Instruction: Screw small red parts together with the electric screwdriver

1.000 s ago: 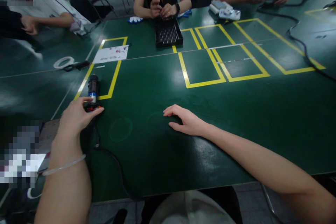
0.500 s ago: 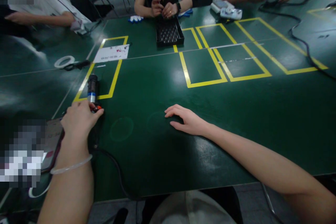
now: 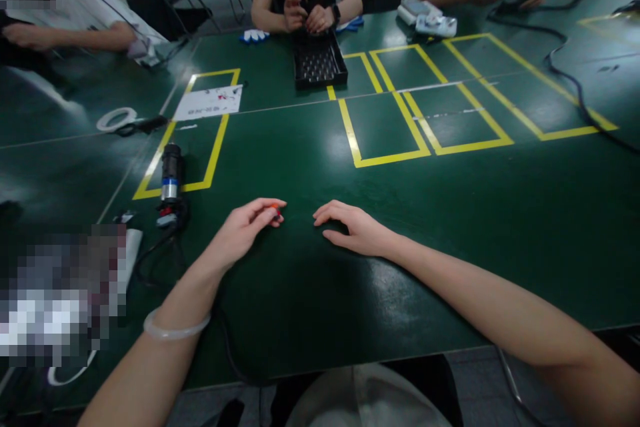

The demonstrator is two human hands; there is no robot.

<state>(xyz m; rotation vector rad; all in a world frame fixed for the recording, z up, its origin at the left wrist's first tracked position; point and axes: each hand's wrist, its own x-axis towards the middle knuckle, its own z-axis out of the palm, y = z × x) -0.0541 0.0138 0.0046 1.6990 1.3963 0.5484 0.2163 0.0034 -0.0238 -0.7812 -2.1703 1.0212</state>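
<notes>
My left hand (image 3: 253, 227) is over the middle of the green table (image 3: 320, 307), its fingers pinched around a small orange and red piece (image 3: 276, 211) that they mostly cover. Just to its right, my right hand (image 3: 353, 228) rests near the table surface, fingers loosely bent and apart, with nothing in it. A gap separates the two hands. Farther left stands a dark cylindrical device (image 3: 171, 173) with a blue and silver band. Red and grey parts and a black cable show at its near end.
Yellow tape outlines (image 3: 393, 161) mark the table. A black tray (image 3: 321, 70) of small pieces sits before a co-worker across from me. White sheet (image 3: 207, 103), tape roll (image 3: 117, 119) and a blurred-out item (image 3: 65, 293) lie left. Black cable (image 3: 575, 80) runs at right.
My left hand has left the banded cylindrical device and moved right to the table's middle, carrying the small orange and red piece. My right hand has stayed put.
</notes>
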